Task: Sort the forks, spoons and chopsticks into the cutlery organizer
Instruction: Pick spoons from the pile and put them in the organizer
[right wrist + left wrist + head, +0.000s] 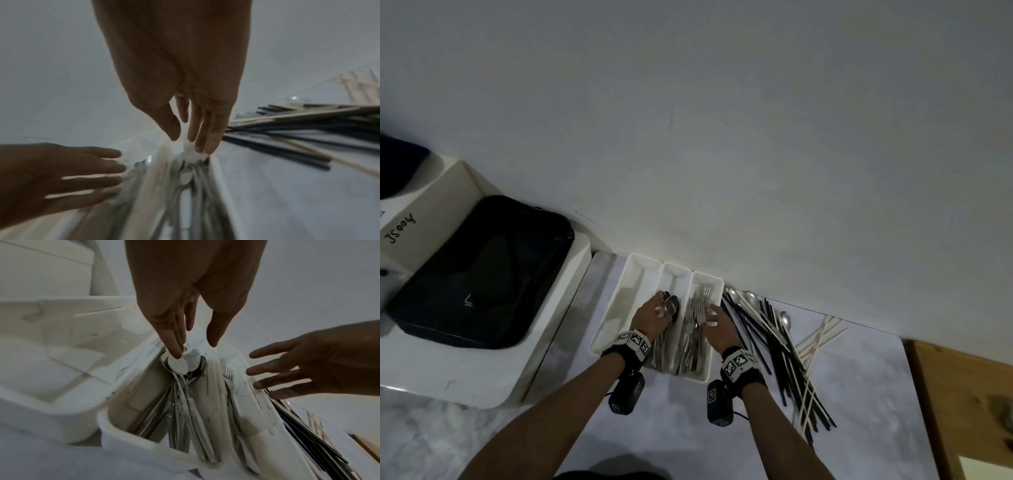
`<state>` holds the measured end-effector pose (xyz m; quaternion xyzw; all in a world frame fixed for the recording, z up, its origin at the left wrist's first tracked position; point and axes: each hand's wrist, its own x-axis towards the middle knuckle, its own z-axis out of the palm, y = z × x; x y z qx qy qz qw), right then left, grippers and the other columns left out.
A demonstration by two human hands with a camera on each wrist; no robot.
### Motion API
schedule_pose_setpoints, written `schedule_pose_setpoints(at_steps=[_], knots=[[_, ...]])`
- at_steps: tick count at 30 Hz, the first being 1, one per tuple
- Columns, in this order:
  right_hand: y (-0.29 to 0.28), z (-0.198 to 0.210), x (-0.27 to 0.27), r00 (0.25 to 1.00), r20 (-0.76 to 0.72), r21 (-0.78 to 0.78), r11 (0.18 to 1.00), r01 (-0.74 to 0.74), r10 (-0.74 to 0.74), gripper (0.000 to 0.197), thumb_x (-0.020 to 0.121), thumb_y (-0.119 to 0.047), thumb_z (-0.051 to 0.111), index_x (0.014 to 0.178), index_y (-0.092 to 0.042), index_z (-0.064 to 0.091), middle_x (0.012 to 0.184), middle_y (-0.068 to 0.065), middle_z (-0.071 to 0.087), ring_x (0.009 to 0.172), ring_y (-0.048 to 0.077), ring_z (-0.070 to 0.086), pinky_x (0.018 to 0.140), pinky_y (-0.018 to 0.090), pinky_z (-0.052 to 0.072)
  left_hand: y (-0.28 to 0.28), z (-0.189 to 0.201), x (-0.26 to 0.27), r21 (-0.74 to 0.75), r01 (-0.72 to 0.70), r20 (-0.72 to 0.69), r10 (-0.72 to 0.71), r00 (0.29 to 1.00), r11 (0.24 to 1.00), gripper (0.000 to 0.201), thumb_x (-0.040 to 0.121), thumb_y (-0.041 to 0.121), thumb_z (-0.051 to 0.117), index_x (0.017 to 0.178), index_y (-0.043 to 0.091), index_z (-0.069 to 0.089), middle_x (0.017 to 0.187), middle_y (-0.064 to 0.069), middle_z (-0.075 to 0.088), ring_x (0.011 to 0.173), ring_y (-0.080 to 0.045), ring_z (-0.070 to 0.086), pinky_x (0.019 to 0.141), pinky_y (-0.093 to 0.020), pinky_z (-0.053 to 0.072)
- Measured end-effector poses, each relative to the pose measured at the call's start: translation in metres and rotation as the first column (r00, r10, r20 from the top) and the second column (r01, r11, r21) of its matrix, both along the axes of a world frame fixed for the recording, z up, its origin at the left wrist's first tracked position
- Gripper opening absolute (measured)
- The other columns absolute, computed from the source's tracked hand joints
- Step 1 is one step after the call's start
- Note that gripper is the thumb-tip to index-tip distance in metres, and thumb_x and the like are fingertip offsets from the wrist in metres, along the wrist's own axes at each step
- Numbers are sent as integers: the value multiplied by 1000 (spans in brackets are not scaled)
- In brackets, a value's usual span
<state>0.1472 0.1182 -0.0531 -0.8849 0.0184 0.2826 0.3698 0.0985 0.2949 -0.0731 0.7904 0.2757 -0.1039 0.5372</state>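
A white three-slot cutlery organizer (635,274) stands against the wall. Its left slot is empty, the middle slot holds spoons (672,306) and the right slot holds forks (700,305). My left hand (654,313) hovers over the middle slot, and its straight fingers (174,352) touch a spoon bowl (179,365). My right hand (717,325) is over the right slot, its straight fingers (203,142) on the fork heads; neither hand grips anything. Black and pale chopsticks (774,346) lie heaped to the right of the organizer, with loose spoons (785,320) among them.
A black bag (482,270) lies on a white box (544,342) to the left of the organizer. A wooden board (962,394) borders the marble counter (671,428) on the right. The wall rises directly behind the organizer.
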Motion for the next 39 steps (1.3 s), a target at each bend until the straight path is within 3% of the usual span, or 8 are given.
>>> schedule_pose_setpoints(at_steps=[3, 7, 13, 17, 23, 31, 34, 39], knots=[[-34, 7, 8, 1000, 20, -59, 998, -7, 8, 57, 88, -5, 54, 142, -14, 38, 129, 9, 57, 119, 24, 54, 89, 26, 43, -14, 1, 3, -23, -28, 24, 28, 999, 999, 40, 77, 28, 65, 116, 21, 58, 113, -9, 67, 109, -31, 63, 96, -42, 52], [-57, 7, 15, 998, 67, -102, 995, 15, -8, 57, 88, -6, 54, 142, -11, 40, 132, 12, 57, 120, 27, 55, 98, 33, 43, -25, 13, 8, -39, -32, 19, 33, 999, 999, 61, 81, 16, 70, 136, 12, 44, 135, -7, 53, 122, -28, 54, 104, -38, 45], [-113, 8, 27, 990, 135, -168, 983, 70, -48, 39, 88, -7, 53, 127, -4, 51, 118, 17, 65, 111, 33, 61, 90, 27, 43, -72, 26, 26, -45, -61, 49, 63, 997, 997, 51, 79, 16, 70, 126, 12, 52, 119, -11, 62, 97, -26, 63, 91, -42, 54], [-148, 8, 39, 988, 146, -223, 971, 91, -59, 35, 90, -10, 51, 124, -6, 57, 118, 18, 65, 111, 35, 61, 90, 31, 46, -113, 27, 39, -99, -68, 47, 72, 996, 993, 42, 70, 20, 71, 109, 11, 58, 87, -1, 58, 80, -22, 56, 91, -47, 53], [-179, -1, 70, 981, 191, -277, 958, 76, -23, 29, 89, -12, 52, 116, -9, 63, 114, 15, 68, 108, 33, 63, 90, 35, 49, -164, 18, 53, -86, -87, 37, 91, 995, 992, 32, 79, 13, 70, 109, 7, 62, 97, -5, 63, 92, -21, 61, 90, -32, 50], [-168, -31, 109, 962, 133, -385, 907, -172, 238, 27, 82, -9, 46, 102, -13, 65, 107, 10, 67, 106, 31, 62, 85, 33, 52, -189, 8, 65, -55, -198, 13, 199, 980, 979, 26, 79, 14, 69, 104, 8, 65, 92, -1, 66, 88, -15, 61, 84, -22, 45], [-169, -42, 109, 945, 112, -423, 875, -236, 309, 28, 84, -8, 47, 110, -6, 58, 123, 13, 55, 119, 31, 54, 90, 40, 48, -196, 5, 69, -10, -224, -3, 224, 974, 974, 26, 79, 16, 68, 105, 10, 65, 97, -3, 70, 92, -17, 64, 87, -23, 45], [-184, -49, 113, 919, -33, -468, 807, -361, 392, 37, 86, -21, 51, 119, -5, 55, 125, 15, 60, 112, 34, 60, 91, 40, 50, -217, -10, 93, 37, -164, -34, 166, 986, 986, 12, 80, 12, 62, 90, 6, 65, 94, -19, 70, 92, -33, 65, 89, -42, 52]])
